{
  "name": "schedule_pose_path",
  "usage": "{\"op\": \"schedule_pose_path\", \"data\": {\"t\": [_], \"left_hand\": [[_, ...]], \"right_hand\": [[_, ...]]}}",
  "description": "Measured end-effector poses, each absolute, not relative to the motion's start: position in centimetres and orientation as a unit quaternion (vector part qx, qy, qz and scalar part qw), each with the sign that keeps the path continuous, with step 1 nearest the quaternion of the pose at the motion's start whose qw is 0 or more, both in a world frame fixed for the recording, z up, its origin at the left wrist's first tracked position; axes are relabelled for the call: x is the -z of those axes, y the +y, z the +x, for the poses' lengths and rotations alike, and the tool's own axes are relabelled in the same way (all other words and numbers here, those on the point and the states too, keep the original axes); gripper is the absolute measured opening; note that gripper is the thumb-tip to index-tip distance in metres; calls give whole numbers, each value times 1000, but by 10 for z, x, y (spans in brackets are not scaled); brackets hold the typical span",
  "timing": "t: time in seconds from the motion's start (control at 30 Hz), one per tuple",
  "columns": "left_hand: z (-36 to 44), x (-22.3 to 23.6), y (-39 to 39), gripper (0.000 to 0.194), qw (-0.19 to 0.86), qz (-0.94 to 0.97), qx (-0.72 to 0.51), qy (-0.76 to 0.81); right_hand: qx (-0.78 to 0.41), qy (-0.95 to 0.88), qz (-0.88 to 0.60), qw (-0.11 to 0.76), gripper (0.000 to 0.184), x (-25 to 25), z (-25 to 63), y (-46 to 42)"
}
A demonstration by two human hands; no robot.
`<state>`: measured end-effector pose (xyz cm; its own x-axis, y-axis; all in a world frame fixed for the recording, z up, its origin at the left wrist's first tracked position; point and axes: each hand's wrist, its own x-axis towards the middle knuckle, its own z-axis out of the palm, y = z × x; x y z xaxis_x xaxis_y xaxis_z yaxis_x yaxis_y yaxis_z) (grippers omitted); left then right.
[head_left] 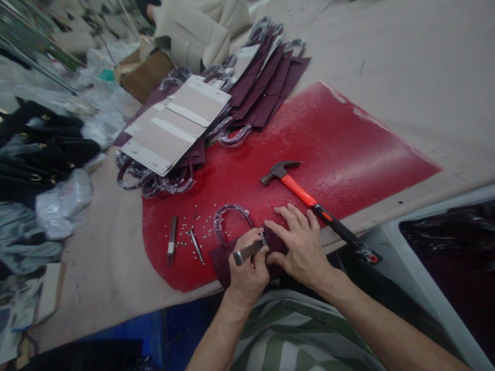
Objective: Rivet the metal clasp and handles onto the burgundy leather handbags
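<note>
My left hand [247,281] is closed around an upright metal punch [246,252], its flat end facing me. The punch's working end is hidden between my fingers and a burgundy bag panel [219,262]. That panel lies at the near edge of the red mat [340,139], with a plastic-wrapped handle [232,207] looping away from it. My right hand [303,250] lies on the panel's right part, fingers spread and thumb apart. Just beyond those fingers rests a claw hammer [299,190] with an orange and black handle.
Left on the mat are a two-pronged tool [172,239], a slim metal rod [196,246] and several small scattered bits. Behind are stacked burgundy panels [263,82] and pale boards [178,123]. Black bags [42,144] sit far left; a white-rimmed bin [410,268] stands right.
</note>
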<state>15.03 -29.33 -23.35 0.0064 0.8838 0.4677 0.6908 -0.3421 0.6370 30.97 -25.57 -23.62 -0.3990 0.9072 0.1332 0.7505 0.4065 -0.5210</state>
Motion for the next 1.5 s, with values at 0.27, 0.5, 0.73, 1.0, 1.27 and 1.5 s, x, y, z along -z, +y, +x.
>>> {"op": "schedule_pose_path", "data": {"t": [0.27,0.5,0.73,1.0,1.27,1.5], "left_hand": [[154,236,-298,18,83,689,-440,570],[153,240,-305,15,62,694,-426,577],[152,242,-307,17,56,708,-435,553],[148,237,-311,16,73,718,-428,545],[149,239,-312,14,75,710,-437,547],[145,236,-305,17,110,716,-419,548]], "right_hand": [[-189,-814,-509,206,62,235,309,-255],[-187,-811,-510,218,59,238,309,-255],[-190,-814,-507,211,54,237,310,-256],[-189,-828,-476,229,55,240,315,-259],[-208,-819,-493,206,53,236,312,-258],[-210,-819,-494,205,58,238,312,-258]]}}
